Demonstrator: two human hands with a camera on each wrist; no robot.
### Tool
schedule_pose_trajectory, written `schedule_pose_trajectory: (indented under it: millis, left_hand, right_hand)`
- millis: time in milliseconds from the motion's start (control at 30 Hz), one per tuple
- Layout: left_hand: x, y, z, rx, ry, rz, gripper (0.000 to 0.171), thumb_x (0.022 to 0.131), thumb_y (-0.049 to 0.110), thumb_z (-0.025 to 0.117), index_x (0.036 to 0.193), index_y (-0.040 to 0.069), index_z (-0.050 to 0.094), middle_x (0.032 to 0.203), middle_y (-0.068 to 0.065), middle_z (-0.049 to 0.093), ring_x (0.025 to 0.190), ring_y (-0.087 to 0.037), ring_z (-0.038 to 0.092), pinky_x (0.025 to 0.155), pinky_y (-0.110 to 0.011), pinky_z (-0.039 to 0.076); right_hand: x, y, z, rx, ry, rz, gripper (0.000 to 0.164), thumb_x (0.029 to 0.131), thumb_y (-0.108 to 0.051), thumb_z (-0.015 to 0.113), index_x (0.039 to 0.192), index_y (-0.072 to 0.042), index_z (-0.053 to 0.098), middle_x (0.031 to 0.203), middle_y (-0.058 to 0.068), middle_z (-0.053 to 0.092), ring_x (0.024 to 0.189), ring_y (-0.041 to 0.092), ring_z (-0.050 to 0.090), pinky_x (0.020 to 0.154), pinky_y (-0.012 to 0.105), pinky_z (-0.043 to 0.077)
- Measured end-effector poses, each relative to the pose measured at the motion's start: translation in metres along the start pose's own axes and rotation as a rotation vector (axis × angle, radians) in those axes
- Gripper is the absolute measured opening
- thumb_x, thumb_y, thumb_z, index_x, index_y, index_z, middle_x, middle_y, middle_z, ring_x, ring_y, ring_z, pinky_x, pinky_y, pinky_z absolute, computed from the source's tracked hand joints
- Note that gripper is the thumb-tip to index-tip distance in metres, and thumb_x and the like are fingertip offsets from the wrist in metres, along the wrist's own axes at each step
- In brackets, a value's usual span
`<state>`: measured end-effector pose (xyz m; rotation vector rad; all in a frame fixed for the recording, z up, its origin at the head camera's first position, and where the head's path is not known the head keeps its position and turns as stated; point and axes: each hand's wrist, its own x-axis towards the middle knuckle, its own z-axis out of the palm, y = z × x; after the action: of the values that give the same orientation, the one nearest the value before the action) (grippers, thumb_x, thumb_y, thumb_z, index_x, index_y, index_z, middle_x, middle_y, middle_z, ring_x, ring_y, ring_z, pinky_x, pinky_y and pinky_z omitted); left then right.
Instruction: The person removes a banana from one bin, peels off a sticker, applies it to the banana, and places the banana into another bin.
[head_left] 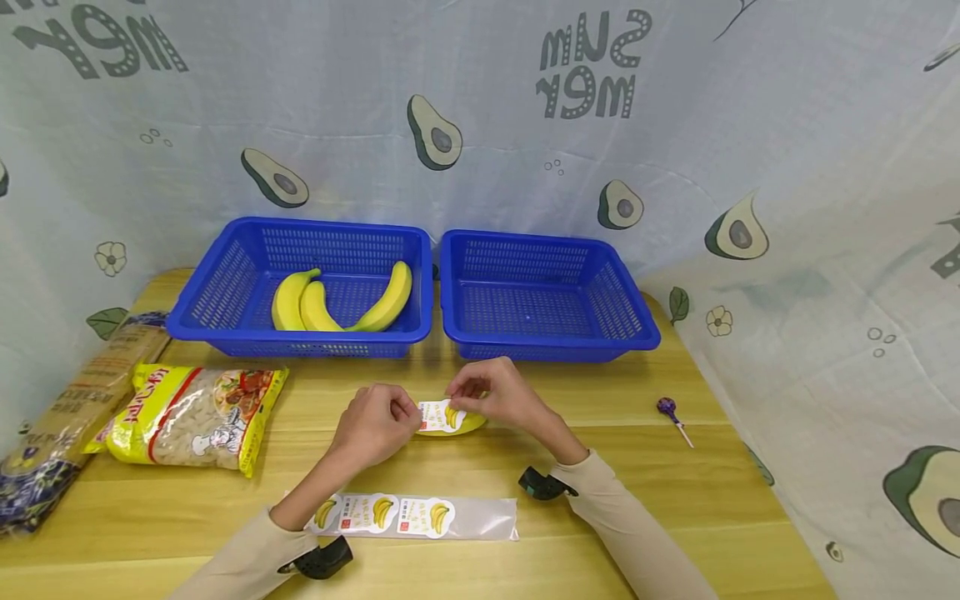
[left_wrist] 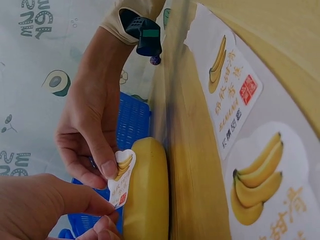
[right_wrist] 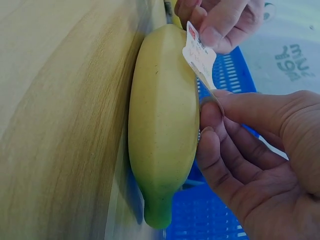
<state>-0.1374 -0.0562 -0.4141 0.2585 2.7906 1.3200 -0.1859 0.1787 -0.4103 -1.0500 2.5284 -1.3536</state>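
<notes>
Just above the banana point(right_wrist: 162, 110) lying on the desk point(head_left: 570, 542), a person holds a small white sticker point(head_left: 432, 416) printed with bananas. The left hand point(head_left: 377, 423) pinches the sticker at the banana's left, and the right hand point(head_left: 498, 392) pinches its other end toward the banana's right; whether the sticker touches the peel cannot be told. One tip of the banana is green.

Nearer the person than the banana lies a clear strip point(head_left: 487, 518) bearing more stickers point(head_left: 426, 517) of the same kind. Beyond the banana stand two blue baskets side by side: the left basket point(head_left: 311, 343) holds three yellow bananas point(head_left: 386, 300), while the right basket point(head_left: 551, 343) sits slightly to the banana's right.

Well left of the banana lie a yellow-ended bag point(head_left: 198, 421) and, farther out, a long brown packet point(head_left: 93, 379). Well right of it lies a purple lollipop point(head_left: 666, 406). Behind everything hangs an avocado-patterned cloth point(head_left: 510, 175).
</notes>
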Motion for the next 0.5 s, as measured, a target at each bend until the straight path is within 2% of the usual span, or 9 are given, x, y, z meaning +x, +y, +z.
schedule_pose_trajectory:
  millis: [167, 200, 333, 500]
  left_hand:
    - [-0.001, -0.001, 0.002, 0.028, 0.023, 0.008, 0.014, 0.083, 0.008, 0.074, 0.072, 0.016, 0.072, 0.065, 0.006, 0.063, 0.061, -0.012, 0.057, 0.055, -0.031, 0.046]
    - [0.002, -0.008, 0.006, 0.028, 0.038, 0.033, 0.014, 0.083, 0.009, 0.073, 0.072, 0.017, 0.072, 0.064, 0.007, 0.062, 0.060, -0.012, 0.055, 0.053, -0.031, 0.045]
    - [0.003, -0.015, 0.010, 0.038, 0.063, 0.067, 0.013, 0.081, 0.012, 0.074, 0.070, 0.018, 0.070, 0.064, 0.007, 0.061, 0.058, -0.013, 0.054, 0.050, -0.032, 0.043]
    - [0.000, -0.009, 0.007, 0.042, 0.059, 0.061, 0.018, 0.085, 0.012, 0.082, 0.078, 0.015, 0.066, 0.064, 0.006, 0.058, 0.059, -0.013, 0.053, 0.052, -0.033, 0.042]
  right_hand:
    - [0.001, 0.000, 0.001, -0.017, -0.001, -0.009, 0.011, 0.088, 0.007, 0.085, 0.097, 0.003, 0.079, 0.090, 0.013, 0.080, 0.072, 0.012, 0.072, 0.067, 0.028, 0.064]
    - [0.001, 0.000, 0.001, -0.018, 0.000, -0.007, 0.011, 0.088, 0.007, 0.085, 0.096, 0.003, 0.079, 0.090, 0.013, 0.080, 0.073, 0.012, 0.072, 0.067, 0.028, 0.064]
    - [0.000, 0.000, 0.001, -0.026, -0.002, 0.000, 0.011, 0.088, 0.007, 0.085, 0.097, 0.002, 0.079, 0.090, 0.011, 0.080, 0.073, 0.011, 0.072, 0.067, 0.028, 0.064]
    - [0.000, 0.002, 0.002, -0.043, -0.001, -0.010, 0.011, 0.088, 0.006, 0.086, 0.096, 0.002, 0.080, 0.089, 0.010, 0.079, 0.073, 0.009, 0.071, 0.067, 0.027, 0.063]
